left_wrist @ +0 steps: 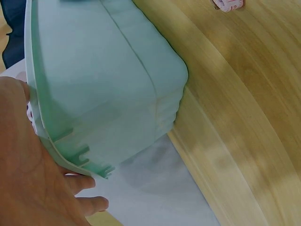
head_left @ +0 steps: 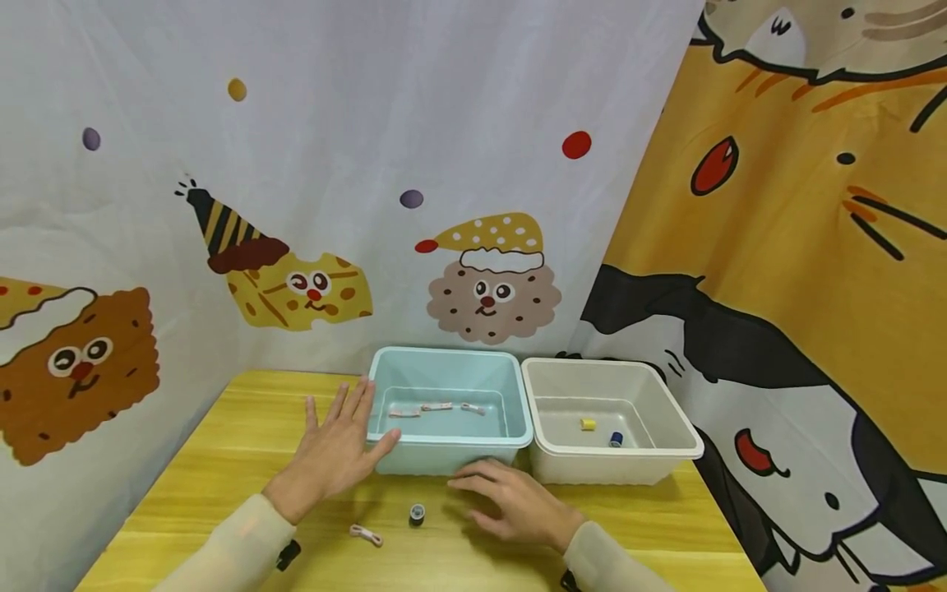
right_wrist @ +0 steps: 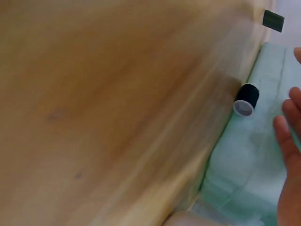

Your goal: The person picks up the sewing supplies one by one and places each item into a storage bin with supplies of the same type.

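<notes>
In the head view, my left hand (head_left: pixel 333 448) spreads its straight fingers against the left rim of the light blue bin (head_left: pixel 451 456). Several small folded pale-pink strips (head_left: pixel 436 406) lie inside that bin. My right hand (head_left: pixel 518 501) hovers near the bin's front right, fingers loosely bent and holding nothing. A black thread spool (head_left: pixel 417 515) stands on the table between the hands; the right wrist view shows the same spool (right_wrist: pixel 247 100) near the fingers. To its left lies a folded tape measure (head_left: pixel 366 535), whose printed numbers show on the tape (left_wrist: pixel 229 4) in the left wrist view.
A white bin (head_left: pixel 607 469) stands right beside the blue one. It holds a yellow spool (head_left: pixel 588 424) and a blue spool (head_left: pixel 616 439). Both bins sit on the wooden table (head_left: pixel 274 411) near its back edge, before a printed curtain (head_left: pixel 318 123).
</notes>
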`<state>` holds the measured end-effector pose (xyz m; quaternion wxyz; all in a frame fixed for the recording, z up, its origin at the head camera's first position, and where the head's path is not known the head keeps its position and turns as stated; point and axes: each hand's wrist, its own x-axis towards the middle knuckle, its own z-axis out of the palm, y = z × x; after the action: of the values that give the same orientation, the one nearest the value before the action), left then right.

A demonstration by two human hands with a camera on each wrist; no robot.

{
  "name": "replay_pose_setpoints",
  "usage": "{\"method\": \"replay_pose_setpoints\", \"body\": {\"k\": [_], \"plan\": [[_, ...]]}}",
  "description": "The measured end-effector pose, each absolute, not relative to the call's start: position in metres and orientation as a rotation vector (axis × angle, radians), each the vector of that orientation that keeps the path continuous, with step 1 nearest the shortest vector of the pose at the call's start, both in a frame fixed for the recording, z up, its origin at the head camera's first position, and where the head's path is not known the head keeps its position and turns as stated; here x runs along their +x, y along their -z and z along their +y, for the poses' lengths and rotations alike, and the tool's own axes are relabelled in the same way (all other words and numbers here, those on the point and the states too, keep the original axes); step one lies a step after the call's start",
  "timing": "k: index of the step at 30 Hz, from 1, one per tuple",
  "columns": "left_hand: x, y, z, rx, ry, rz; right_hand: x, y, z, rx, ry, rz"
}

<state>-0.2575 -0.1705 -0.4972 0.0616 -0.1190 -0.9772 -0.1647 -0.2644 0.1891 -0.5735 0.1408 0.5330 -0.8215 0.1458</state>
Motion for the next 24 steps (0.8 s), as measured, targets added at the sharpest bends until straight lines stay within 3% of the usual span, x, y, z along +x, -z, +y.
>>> {"method": "replay_pose_setpoints", "body": {"k": [24], "plan": [[-0.256,0.495,-0.168,-0.354,0.504,-2.965,-0.267,0.582,0.204,1.569,-0.537,-2.777]]}}
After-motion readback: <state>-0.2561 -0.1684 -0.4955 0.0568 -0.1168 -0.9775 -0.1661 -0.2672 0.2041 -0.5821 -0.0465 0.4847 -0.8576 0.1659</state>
